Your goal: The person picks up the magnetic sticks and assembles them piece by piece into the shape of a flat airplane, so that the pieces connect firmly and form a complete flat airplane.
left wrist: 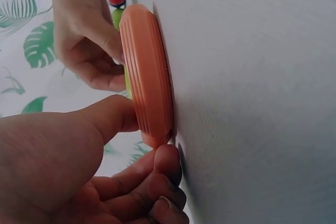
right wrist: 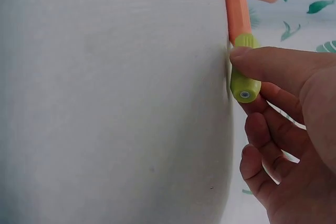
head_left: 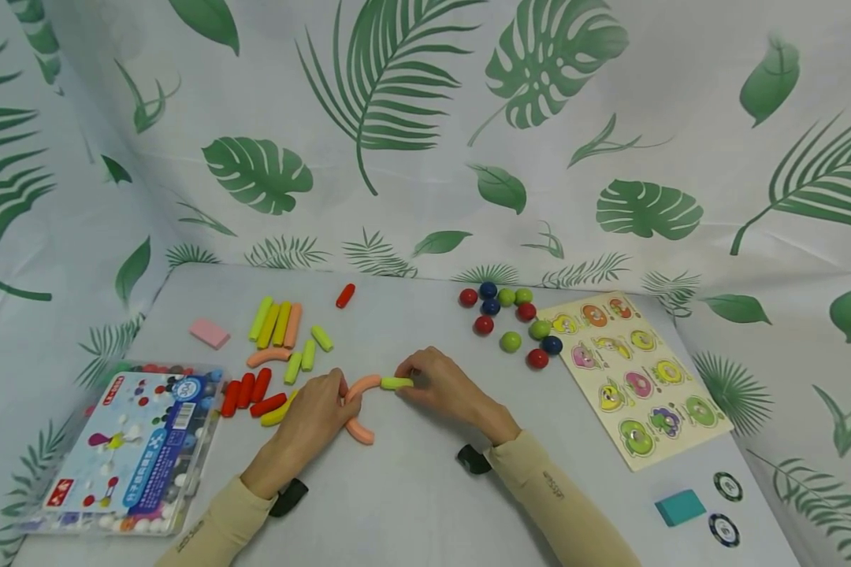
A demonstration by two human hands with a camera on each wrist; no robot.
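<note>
My left hand (head_left: 310,416) pinches a pair of curved orange rods (head_left: 364,385) near where they meet, forming an arc on the table. In the left wrist view, one curved orange rod (left wrist: 146,66) shows ridged sides, with thumb and fingertips around its near end. My right hand (head_left: 441,387) grips a short green rod (head_left: 395,383) between thumb and fingers. The green rod's inner end meets the upper end of the orange arc. A small round metal disc is set in the green rod's outer end (right wrist: 244,95) in the right wrist view.
Left of the hands lie loose red (head_left: 246,390), yellow (head_left: 281,324) and green rods (head_left: 308,356), a pink block (head_left: 209,333) and a boxed ball set (head_left: 124,449). To the right are coloured balls (head_left: 510,341), a fruit puzzle board (head_left: 592,374), a teal block (head_left: 681,508) and two chips (head_left: 727,487).
</note>
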